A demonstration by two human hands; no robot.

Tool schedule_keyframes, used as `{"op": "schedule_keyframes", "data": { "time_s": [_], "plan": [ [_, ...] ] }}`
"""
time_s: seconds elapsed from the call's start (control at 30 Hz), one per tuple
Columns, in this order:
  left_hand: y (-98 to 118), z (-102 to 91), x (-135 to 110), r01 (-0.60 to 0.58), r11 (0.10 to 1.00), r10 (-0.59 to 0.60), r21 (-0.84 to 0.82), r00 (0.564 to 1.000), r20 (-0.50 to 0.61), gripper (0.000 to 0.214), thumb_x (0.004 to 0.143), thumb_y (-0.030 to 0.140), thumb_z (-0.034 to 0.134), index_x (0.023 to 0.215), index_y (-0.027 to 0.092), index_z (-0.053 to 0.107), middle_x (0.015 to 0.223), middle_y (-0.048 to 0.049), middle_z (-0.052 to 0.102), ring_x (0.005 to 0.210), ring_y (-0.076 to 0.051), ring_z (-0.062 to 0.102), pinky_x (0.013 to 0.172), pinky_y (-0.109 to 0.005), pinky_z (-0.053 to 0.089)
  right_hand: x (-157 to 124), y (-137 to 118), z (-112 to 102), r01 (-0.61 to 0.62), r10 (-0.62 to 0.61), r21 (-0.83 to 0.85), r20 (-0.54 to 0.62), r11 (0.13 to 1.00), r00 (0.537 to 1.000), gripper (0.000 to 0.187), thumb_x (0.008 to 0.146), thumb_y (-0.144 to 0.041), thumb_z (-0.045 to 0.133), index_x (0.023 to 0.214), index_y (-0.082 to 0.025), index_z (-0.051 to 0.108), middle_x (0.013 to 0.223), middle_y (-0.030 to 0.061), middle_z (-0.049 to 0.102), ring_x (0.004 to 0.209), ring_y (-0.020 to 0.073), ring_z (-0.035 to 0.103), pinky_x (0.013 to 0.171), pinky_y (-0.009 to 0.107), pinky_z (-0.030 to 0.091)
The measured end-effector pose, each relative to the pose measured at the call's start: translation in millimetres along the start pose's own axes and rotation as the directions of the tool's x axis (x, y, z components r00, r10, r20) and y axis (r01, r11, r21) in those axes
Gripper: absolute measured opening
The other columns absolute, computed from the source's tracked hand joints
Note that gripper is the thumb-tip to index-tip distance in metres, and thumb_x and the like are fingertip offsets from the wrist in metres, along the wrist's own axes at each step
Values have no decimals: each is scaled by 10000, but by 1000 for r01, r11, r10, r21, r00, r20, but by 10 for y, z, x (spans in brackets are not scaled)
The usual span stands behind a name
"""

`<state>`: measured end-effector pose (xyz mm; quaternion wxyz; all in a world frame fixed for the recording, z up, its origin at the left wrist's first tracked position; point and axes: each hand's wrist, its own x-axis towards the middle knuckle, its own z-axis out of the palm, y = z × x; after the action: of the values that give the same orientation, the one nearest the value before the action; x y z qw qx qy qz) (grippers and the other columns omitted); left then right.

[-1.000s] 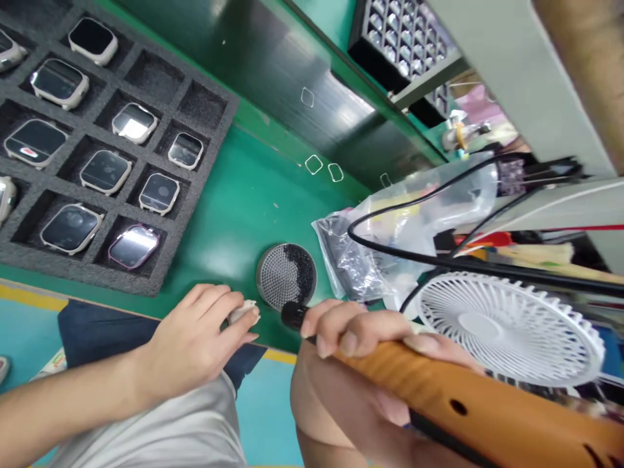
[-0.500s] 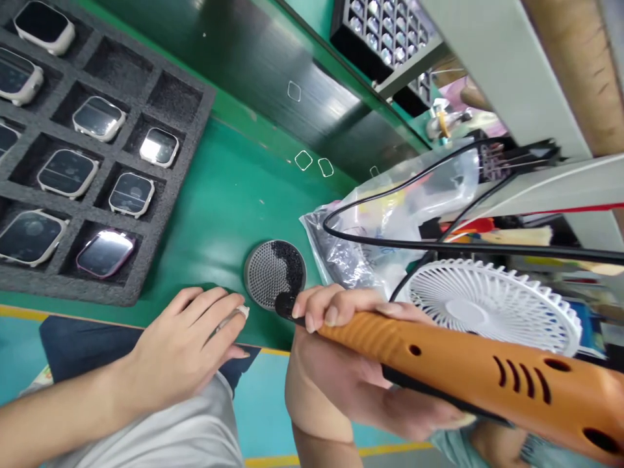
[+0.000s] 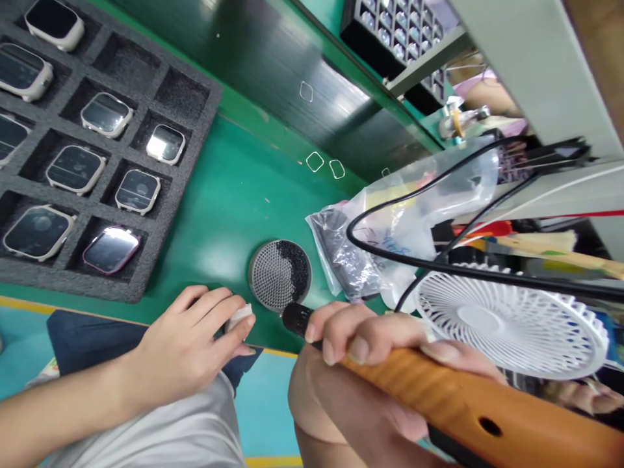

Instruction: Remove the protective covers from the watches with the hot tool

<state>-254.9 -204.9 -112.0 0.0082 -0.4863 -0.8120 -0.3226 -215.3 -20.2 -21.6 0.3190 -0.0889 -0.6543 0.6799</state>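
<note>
My right hand (image 3: 370, 344) is wrapped around an orange electric screwdriver (image 3: 468, 403), its black nose pointing down and left. The tip is at the near edge of a round grey dish (image 3: 273, 276), whose surface is dotted with holes. Tiny black screws (image 3: 295, 263) are heaped over the dish's right side. My left hand (image 3: 199, 338), fingers curled, grips a small whitish piece (image 3: 238, 316) near the bench edge; the fingers cover most of it, so its kind cannot be made out. To its upper left, a grey foam tray (image 3: 168, 214) holds several smartwatch cases (image 3: 138, 191) in its pockets.
A clear plastic bag (image 3: 375, 247) lies right of the dish, beside a white fan (image 3: 507, 318). A black cable (image 3: 433, 263) runs across the right side. Thin white rounded outlines (image 3: 314, 162) appear beyond the dish. Behind the dark barrier stands a black compartment tray (image 3: 394, 39).
The screwdriver's orange body has swung lower and nearer the camera, and more of its black nose shows. More of the whitish piece shows in my left hand. The view has shifted slightly.
</note>
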Motion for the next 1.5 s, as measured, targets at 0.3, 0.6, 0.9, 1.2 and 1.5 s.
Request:
{"op": "schedule_keyframes", "data": {
  "time_s": [0.3,0.6,0.9,1.2,1.5],
  "plan": [
    [5,-30,-3,8,999,-8,-33,1000,5,250,1007,243,628,1236,161,683,1282,-101,681,1211,-288,584,986,-473,415,-150,256,-9,88,-110,146,155,985,982,345,944,-405,603,1246,-243,565,878,-39,629,639,147,630,515,386,556],
    [-3,-36,5,20,999,-20,-48,1000,-1,247,999,231,620,1226,159,684,1273,-104,689,1205,-286,591,991,-470,415,-194,237,30,62,-74,115,105,991,992,300,1011,-350,394,1228,-270,584,836,-5,627,617,175,614,500,411,544],
    [-1,-33,11,38,998,-39,-58,999,-4,257,996,211,591,1228,163,691,1255,-109,698,1181,-294,610,967,-471,434,-91,361,-234,-163,125,63,402,985,907,224,916,-534,597,918,-333,695,642,-37,491,497,179,523,453,416,528],
    [-6,-19,-10,42,998,-41,-45,999,9,256,1007,241,604,1242,175,682,1262,-104,689,1172,-290,597,983,-473,430,-145,223,24,-30,22,27,262,999,965,307,1005,-553,460,1190,-377,630,726,-34,593,567,192,594,519,432,549],
    [4,-53,-34,8,1000,-8,24,1000,-7,286,1015,311,636,1263,180,692,1347,-101,683,1228,-305,584,1000,-488,428,-22,75,-19,47,-46,31,-41,998,998,449,931,-672,575,1117,-270,647,810,-25,623,626,154,562,571,387,522]
  ]
}}
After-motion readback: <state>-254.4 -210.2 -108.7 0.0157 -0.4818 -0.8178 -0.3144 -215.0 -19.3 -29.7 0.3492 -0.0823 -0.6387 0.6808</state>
